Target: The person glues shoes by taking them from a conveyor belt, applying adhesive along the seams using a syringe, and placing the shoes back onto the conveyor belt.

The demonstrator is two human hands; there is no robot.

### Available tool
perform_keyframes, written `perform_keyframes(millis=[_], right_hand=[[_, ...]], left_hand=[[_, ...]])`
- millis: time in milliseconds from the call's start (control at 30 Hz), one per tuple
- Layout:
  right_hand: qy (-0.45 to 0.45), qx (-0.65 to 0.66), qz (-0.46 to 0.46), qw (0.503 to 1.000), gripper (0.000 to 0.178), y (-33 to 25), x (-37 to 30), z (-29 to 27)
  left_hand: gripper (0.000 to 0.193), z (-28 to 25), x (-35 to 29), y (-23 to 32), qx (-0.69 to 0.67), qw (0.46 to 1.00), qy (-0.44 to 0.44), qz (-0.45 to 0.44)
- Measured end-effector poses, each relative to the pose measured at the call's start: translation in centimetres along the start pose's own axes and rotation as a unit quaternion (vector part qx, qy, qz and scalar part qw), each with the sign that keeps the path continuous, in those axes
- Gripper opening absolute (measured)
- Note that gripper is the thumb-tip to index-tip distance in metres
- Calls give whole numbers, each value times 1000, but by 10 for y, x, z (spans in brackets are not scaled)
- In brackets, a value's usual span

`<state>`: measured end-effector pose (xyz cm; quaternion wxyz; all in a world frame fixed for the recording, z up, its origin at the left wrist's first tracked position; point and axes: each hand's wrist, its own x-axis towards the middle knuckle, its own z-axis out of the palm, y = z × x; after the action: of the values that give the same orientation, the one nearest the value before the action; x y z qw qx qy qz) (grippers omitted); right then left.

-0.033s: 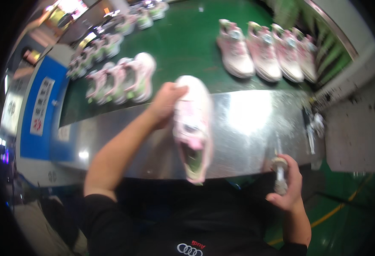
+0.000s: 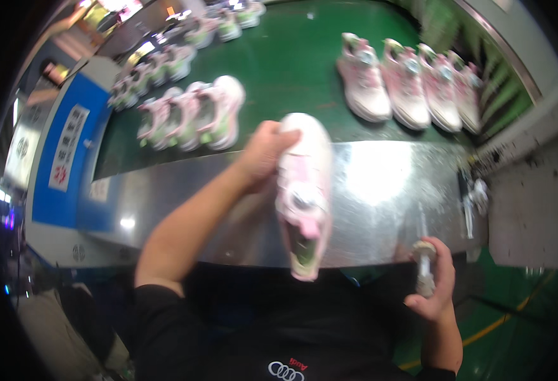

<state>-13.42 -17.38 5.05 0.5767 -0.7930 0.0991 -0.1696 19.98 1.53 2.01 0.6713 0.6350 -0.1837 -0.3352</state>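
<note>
My left hand (image 2: 268, 149) is closed round the toe end of a white and pink sneaker (image 2: 304, 171). The sneaker is held above the metal work surface, toe pointing away and heel toward me, with its greenish lining showing in the opening. At the right, over the front edge of the metal, my right hand (image 2: 439, 282) grips a slim hand tool (image 2: 425, 270) with a pale, wrapped-looking handle. A thin tip points away from me; its exact kind is too blurred to tell. The tool and the sneaker are apart.
Several matching sneakers (image 2: 411, 89) stand in a row at the far right on a green belt (image 2: 292, 63). More sneakers (image 2: 193, 117) line its left side. Small tools (image 2: 467, 203) lie at the right end of the metal surface (image 2: 165, 203), beside a grey wall (image 2: 526, 209).
The whole view has shifted slightly, so everything sits a little further right. Both hands keep their holds on the sneaker and the tool.
</note>
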Motion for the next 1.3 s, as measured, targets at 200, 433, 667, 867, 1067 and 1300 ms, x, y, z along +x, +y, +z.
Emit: perform_keyframes(millis=[200,433,667,867,1067,1300], right_hand=[[8,194,61,979,116,-17,8,3],[-66,363,-21,929,70,-59,38,24],[-164,397,14,903,23,-95,50,28],[-193,402,29,895,25,-99,54,36],[-197,433,-4,880,63,-96,56,45],[-181,437,-18,881,76,-95,52,47]], left_hand=[[50,45,-47,20,-267,948,-101,138],[67,41,-65,4,-291,948,-102,81],[61,43,-73,5,-280,932,-191,127],[60,43,-80,6,-229,931,-224,178],[59,46,-86,12,-246,925,-234,170],[59,46,-87,16,-236,926,-235,176]])
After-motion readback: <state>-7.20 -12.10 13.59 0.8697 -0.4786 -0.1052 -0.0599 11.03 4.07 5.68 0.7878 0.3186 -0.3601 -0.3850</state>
